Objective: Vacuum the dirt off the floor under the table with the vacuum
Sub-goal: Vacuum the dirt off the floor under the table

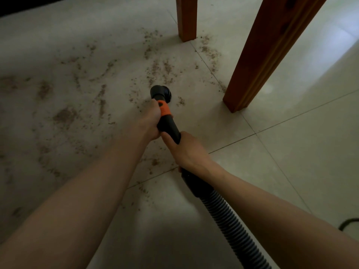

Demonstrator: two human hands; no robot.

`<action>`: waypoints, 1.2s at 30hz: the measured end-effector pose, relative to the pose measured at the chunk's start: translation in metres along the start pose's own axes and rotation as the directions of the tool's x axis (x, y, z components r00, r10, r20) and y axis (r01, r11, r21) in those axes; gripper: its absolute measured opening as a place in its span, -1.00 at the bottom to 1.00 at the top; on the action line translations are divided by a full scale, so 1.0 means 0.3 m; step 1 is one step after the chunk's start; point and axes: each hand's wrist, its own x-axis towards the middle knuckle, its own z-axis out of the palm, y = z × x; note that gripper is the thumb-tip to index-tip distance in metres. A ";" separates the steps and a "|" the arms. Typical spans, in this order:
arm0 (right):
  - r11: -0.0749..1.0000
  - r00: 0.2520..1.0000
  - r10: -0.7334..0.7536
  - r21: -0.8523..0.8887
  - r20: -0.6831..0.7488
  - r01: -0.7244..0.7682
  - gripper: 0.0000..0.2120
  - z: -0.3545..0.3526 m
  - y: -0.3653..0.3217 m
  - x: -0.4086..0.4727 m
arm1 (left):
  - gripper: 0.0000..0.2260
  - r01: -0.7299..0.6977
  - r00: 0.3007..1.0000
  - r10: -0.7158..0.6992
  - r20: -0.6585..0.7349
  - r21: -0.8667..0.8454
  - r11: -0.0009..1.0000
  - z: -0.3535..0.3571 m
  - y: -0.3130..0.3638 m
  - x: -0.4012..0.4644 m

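While dirt (64, 115) streaks the floor (291, 152) at left, the left hand (150, 121) grips the stiff, light-looking vacuum wand (168, 125) near its orange collar — nozzle (161, 92) down — and the right hand (186, 150) holds where the wand meets the flexible hose (229, 226), beside the table leg (272, 53).

Home interior, pale glossy floor tiles (291, 152), 2 wooden table legs (272, 55), scattered dirt (64, 115)

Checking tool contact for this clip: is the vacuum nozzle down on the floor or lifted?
Down, apparently: the nozzle brush end meets the floor tiles among dirt; exact contact is hard to tell.
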 end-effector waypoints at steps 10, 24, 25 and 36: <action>0.998 1.000 0.022 -0.059 -0.015 -0.023 -0.51 -0.037 0.059 -0.145 | -0.59 0.014 0.998 -0.013 0.061 -0.027 1.000 0.029 -0.091 -0.123; 0.998 0.998 0.061 0.016 -0.026 -0.061 -0.51 -0.109 0.075 -0.099 | -0.56 -0.014 0.996 0.013 0.087 0.010 1.000 0.132 -0.051 -0.093; 0.997 0.998 0.064 0.040 -0.017 -0.064 -0.54 -0.115 0.076 -0.090 | -0.56 -0.021 0.997 0.020 0.076 0.004 1.000 0.140 -0.045 -0.086; 0.995 0.998 0.047 0.095 -0.047 -0.043 -0.60 -0.106 0.092 0.009 | -0.50 -0.055 0.995 0.050 0.088 0.054 0.997 0.160 -0.006 0.000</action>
